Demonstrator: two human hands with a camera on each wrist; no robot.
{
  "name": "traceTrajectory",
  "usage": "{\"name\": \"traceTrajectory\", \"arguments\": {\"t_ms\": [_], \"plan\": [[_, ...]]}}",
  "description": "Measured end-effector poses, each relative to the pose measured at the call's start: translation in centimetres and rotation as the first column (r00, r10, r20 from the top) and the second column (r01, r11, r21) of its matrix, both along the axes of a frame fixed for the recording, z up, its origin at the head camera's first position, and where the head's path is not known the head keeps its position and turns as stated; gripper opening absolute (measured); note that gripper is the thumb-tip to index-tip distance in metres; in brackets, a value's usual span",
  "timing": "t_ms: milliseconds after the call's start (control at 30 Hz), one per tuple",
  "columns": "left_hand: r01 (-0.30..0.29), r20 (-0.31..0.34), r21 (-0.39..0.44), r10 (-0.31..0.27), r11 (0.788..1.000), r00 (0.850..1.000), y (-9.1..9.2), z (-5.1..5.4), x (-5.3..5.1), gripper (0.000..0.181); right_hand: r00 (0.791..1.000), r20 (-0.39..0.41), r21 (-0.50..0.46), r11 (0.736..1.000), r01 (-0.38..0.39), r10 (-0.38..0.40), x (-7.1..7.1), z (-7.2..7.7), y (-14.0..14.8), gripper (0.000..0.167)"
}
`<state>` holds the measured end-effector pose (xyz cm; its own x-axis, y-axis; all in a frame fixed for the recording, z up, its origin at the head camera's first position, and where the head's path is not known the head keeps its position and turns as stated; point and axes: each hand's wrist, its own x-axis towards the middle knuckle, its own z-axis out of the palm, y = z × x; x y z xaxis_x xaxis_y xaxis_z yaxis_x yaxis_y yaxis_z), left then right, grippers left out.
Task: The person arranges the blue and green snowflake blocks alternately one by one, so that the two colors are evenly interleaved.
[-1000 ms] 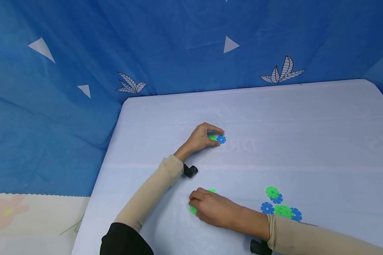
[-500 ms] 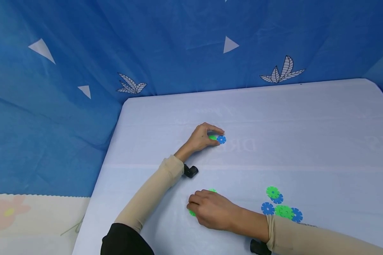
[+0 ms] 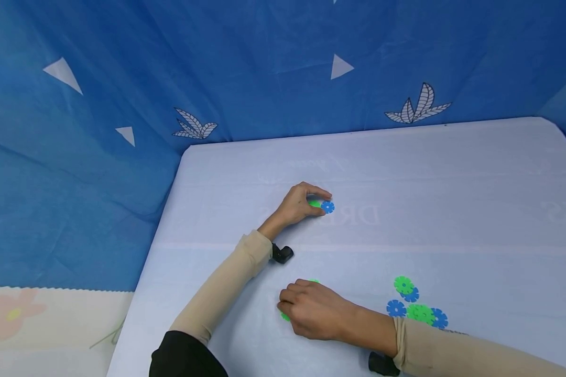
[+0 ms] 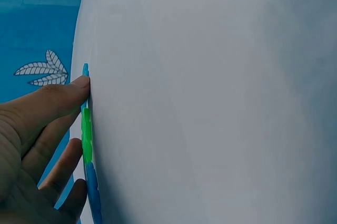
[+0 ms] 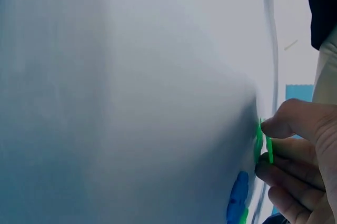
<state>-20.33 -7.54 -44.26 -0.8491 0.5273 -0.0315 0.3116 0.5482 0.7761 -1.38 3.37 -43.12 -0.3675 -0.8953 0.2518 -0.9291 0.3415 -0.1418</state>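
Note:
At the middle of the table my left hand (image 3: 298,203) grips a blue slotted disc (image 3: 327,207) between thumb and index finger. A green disc (image 4: 87,134) adjoins it, partly hidden in the head view, and another blue disc (image 4: 93,192) follows in the same row. Nearer the front, my right hand (image 3: 313,311) pinches a green slotted disc (image 5: 270,150) tilted up on edge. Close beside that one, in the right wrist view, lies another green disc (image 5: 258,139). A green edge (image 3: 314,280) peeks out behind the right knuckles.
Right of the right hand lies a loose group of discs, among them a green one (image 3: 403,285), a blue one (image 3: 396,308) and overlapping green ones (image 3: 420,313). The white-covered table (image 3: 476,209) meets a blue curtain (image 3: 273,68) at its far edge. Black wrist cameras hang under both sleeves.
The left hand stays in place on the blue disc. The right hand has shifted very slightly, and less of the green disc under its fingers shows in the head view.

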Motion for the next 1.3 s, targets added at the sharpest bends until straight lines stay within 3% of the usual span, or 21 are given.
{"name": "traceTrajectory", "arguments": {"t_ms": [233, 533, 800, 1067, 1300], "plan": [[-0.006, 0.003, -0.011, 0.006, 1.0, 1.0, 0.1, 0.0, 0.0, 0.034, 0.993, 0.116, -0.022, 0.999, 0.026, -0.023, -0.8, 0.1, 1.1, 0.024], [-0.002, -0.011, -0.019, 0.002, 1.0, 1.0, -0.1, 0.0, 0.0, 0.034, 0.984, 0.161, -0.069, 0.994, 0.086, -0.074, -1.8, -0.1, 2.2, 0.027], [0.011, -0.022, -0.017, -0.011, 1.0, 1.0, 0.0, -0.1, 0.0, 0.033, 0.947, 0.282, -0.061, 0.982, 0.18, -0.156, -2.6, 0.2, 3.6, 0.029], [0.003, -0.007, -0.035, -0.003, 0.999, 1.0, 0.1, -0.1, -0.1, 0.033, 0.921, 0.299, -0.063, 0.958, 0.278, -0.248, -3.3, 0.1, 4.7, 0.03], [0.001, -0.001, -0.028, -0.001, 1.0, 1.0, 0.1, 0.2, 0.0, 0.033, 0.904, 0.257, -0.068, 0.927, 0.37, -0.342, -3.7, -0.1, 5.4, 0.031]]}}
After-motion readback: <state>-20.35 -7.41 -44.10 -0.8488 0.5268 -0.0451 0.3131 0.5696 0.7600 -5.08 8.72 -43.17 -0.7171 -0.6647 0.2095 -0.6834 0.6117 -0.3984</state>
